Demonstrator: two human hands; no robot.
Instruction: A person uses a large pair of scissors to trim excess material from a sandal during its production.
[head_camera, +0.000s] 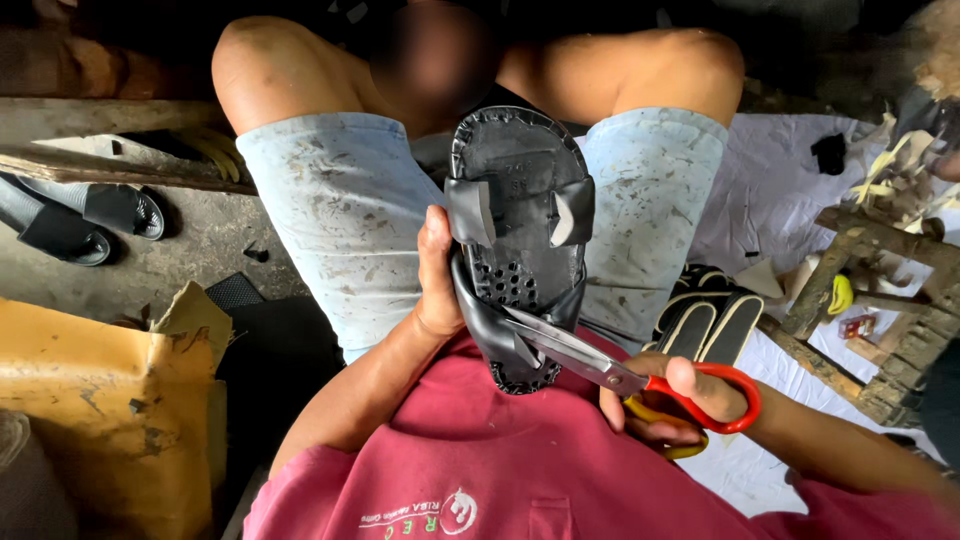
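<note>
One black sandal (520, 210), sole studded, two loose straps, over your lap | your left hand (437, 275) grips its edge | your right hand (668, 400) closed on one pair of red-handled scissors (640, 380) | two more sandals (85, 215) on floor, left.

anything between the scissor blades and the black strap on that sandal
Nothing visible does. The scissors in the right hand already have their blades at the black strap of the sandal, which the left hand steadies.
</note>
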